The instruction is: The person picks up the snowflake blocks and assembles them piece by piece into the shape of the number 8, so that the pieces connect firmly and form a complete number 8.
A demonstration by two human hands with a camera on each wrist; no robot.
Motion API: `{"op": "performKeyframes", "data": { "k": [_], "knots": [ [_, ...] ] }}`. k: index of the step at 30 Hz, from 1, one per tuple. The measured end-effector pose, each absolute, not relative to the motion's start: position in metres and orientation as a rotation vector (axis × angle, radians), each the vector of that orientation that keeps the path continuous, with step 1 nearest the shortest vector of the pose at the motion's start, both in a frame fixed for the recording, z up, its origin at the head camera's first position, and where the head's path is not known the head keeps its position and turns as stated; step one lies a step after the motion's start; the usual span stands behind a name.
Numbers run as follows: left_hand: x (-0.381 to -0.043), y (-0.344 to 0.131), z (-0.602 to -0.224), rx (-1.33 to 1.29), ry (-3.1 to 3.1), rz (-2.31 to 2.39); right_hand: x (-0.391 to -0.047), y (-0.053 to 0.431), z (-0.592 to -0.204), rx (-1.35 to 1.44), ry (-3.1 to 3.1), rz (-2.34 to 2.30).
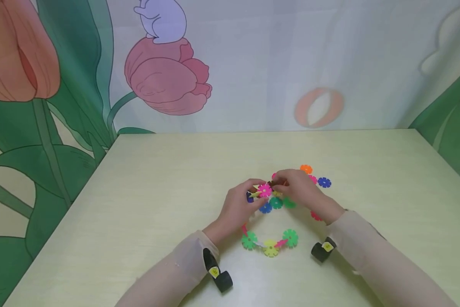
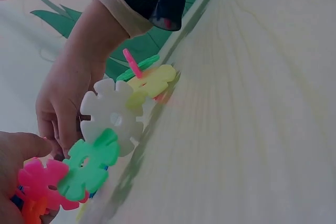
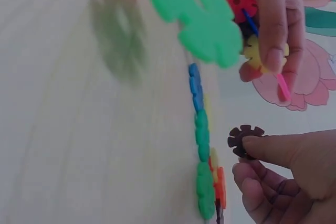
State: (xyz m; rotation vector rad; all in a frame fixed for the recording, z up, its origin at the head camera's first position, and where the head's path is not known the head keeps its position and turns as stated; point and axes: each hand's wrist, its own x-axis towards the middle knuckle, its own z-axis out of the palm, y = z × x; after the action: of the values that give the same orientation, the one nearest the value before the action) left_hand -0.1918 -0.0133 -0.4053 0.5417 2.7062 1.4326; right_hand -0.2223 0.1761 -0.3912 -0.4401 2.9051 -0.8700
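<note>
A: L hand?
B: Your L hand (image 1: 237, 202), ctr of head view: fingers curled, thumb opposed, only a small gap. Gripping yellow disc (image 3: 253, 52); pink disc (image 1: 264, 190) sticks out past the fingertips. Prob held that way to leave the pink slots exposed toward your R side.
A: R?
B: Your R hand (image 1: 301, 189), just right of it: thumb + fingers nearly closed, pinching brown disc (image 3: 235, 138). Thumb's on its face, most of the rim's free, prob so a notch can face the other piece. R wrist view: brown's apart from yellow.
A: Chain?
B: Chain (image 1: 249, 240) curves thru lower ctr of head view, below your hands. Slotted at angles, prob why it bends. Can't tell if it's all on the table (image 1: 176, 166).
A: Others?
B: Teal disc (image 1: 276, 203) + blue disc (image 1: 266, 207) just below your fingers, orange disc (image 1: 306, 169) above your R hand. Prob there for easy reach.
</note>
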Motion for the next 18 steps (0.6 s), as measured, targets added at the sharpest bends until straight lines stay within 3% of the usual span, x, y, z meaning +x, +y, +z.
{"op": "performKeyframes", "data": {
  "k": [11,18],
  "knots": [
    [-0.191,-0.012,-0.404,0.440,2.684,1.434,-0.195,0.191,-0.386,-0.471,2.991,-1.127],
    [-0.190,-0.013,-0.405,0.444,2.678,1.454,-0.187,0.189,-0.389,-0.663,3.073,-1.066]
  ]
}}
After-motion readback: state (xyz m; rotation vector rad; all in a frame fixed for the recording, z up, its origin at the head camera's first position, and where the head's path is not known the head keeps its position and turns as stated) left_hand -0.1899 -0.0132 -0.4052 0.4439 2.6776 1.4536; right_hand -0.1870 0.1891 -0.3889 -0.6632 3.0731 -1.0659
